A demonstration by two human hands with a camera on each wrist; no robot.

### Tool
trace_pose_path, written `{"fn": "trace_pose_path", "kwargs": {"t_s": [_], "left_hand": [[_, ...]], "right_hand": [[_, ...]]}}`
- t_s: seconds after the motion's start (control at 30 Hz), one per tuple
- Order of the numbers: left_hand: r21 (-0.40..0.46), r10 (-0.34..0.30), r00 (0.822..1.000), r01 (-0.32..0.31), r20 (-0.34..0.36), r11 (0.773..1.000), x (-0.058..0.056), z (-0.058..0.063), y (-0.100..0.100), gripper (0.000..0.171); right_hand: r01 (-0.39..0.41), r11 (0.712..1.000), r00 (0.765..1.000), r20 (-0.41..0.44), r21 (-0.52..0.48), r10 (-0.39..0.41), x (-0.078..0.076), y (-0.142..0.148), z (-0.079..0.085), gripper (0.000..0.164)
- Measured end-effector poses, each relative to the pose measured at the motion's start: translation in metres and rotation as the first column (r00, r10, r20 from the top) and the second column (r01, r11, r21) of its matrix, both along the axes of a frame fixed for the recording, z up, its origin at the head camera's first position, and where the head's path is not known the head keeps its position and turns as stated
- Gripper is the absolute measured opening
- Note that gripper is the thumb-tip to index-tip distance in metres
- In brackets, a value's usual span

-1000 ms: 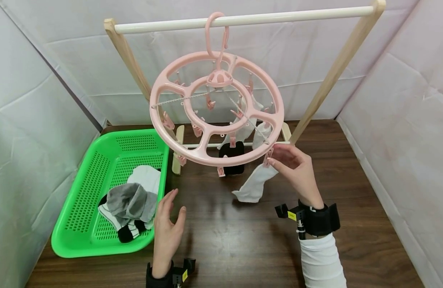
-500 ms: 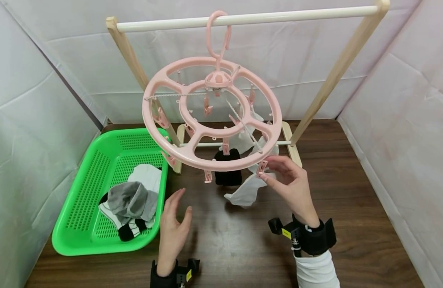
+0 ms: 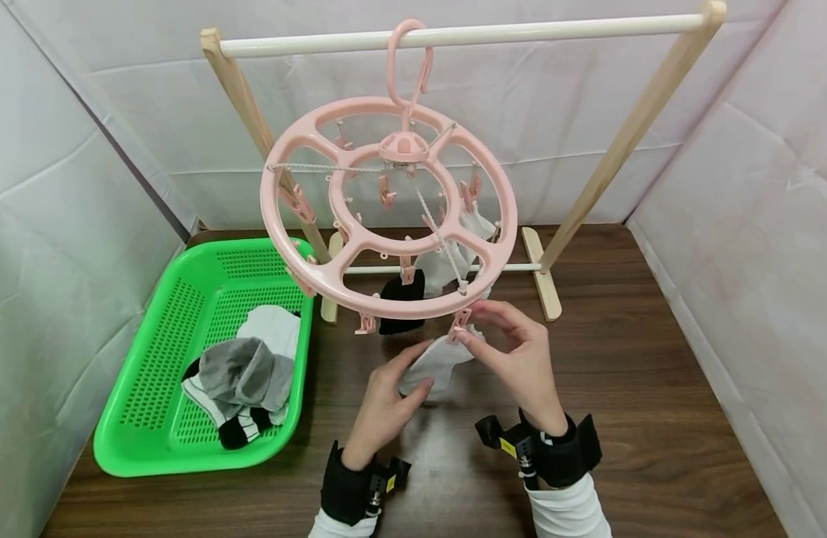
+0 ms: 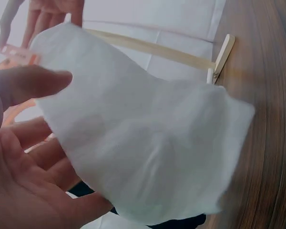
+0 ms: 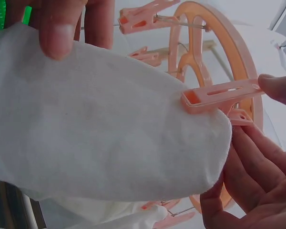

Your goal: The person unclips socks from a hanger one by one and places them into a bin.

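A pink round clip hanger (image 3: 283, 280) hangs from a white rail. At its front edge my right hand (image 3: 517, 359) pinches the handles of a pink clothespin (image 5: 219, 95). The clothespin's jaws sit over the end of a white sock (image 5: 109, 124), which hangs below it. My left hand (image 3: 389, 400) is around the sock's edge, thumb (image 4: 43, 86) in front and fingers (image 4: 47, 157) behind, with a gap between their tips. How firmly it touches the cloth is hidden. A black sock (image 3: 401, 325) and more white cloth (image 3: 447, 265) hang farther back.
A green basket (image 3: 134, 448) at the left holds a grey cloth (image 3: 241, 381) and white and black socks. The wooden rack's posts (image 3: 628, 142) and feet (image 3: 542, 288) stand around the hanger. Other clothespins (image 3: 366, 323) dangle from the ring.
My left hand has moved right and up to the white sock. The right hand, still pinching the clothespin, has moved left and slightly down as the hanger turned.
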State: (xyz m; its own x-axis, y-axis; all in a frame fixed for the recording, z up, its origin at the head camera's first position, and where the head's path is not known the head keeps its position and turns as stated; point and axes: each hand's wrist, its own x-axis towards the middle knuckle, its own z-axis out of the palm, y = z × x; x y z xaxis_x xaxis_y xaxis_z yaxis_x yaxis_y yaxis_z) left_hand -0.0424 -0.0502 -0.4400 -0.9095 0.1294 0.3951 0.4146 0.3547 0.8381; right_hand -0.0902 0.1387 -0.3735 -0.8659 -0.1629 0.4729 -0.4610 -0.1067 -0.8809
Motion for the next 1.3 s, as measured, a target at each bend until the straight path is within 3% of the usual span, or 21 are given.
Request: {"fn": "trace_pose_path", "kwargs": {"t_s": [0.13, 0.2, 0.33, 0.5, 0.9, 1.07, 1.3], "left_hand": [[-0.024, 0.037, 0.999, -0.037, -0.007, 0.999, 0.001, -0.001, 0.003, 0.020], [-0.039, 0.055, 0.998, -0.056, -0.024, 0.998, 0.004, -0.001, 0.002, 0.017], [-0.064, 0.077, 0.995, -0.081, -0.064, 0.995, 0.012, -0.002, -0.003, 0.018], [-0.073, 0.094, 0.994, -0.098, -0.048, 0.993, 0.022, 0.002, -0.012, 0.019], [-0.139, 0.159, 0.985, -0.166, -0.061, 0.976, 0.032, 0.003, -0.025, 0.019], [-0.153, 0.221, 0.974, -0.226, -0.047, 0.962, 0.039, 0.001, -0.033, 0.021], [-0.162, 0.326, 0.944, -0.329, -0.042, 0.930, 0.046, -0.001, -0.048, 0.027]], "right_hand": [[0.051, 0.999, 0.999, 0.004, 0.011, -0.051, 0.001, -0.005, -0.001, 0.028], [0.066, 0.998, 0.998, 0.001, 0.013, -0.066, 0.000, -0.007, -0.002, 0.028], [0.073, 0.997, 0.997, -0.007, 0.011, -0.073, 0.000, -0.009, -0.004, 0.027], [0.069, 0.998, 0.997, 0.024, -0.005, -0.069, 0.001, -0.013, -0.005, 0.026], [0.089, 0.996, 0.994, 0.062, 0.008, -0.089, 0.001, -0.020, -0.006, 0.022], [0.081, 0.997, 0.996, 0.042, 0.007, -0.082, 0.000, -0.017, -0.006, 0.022], [0.071, 0.997, 0.995, 0.063, 0.009, -0.071, -0.002, -0.012, -0.008, 0.026]]}}
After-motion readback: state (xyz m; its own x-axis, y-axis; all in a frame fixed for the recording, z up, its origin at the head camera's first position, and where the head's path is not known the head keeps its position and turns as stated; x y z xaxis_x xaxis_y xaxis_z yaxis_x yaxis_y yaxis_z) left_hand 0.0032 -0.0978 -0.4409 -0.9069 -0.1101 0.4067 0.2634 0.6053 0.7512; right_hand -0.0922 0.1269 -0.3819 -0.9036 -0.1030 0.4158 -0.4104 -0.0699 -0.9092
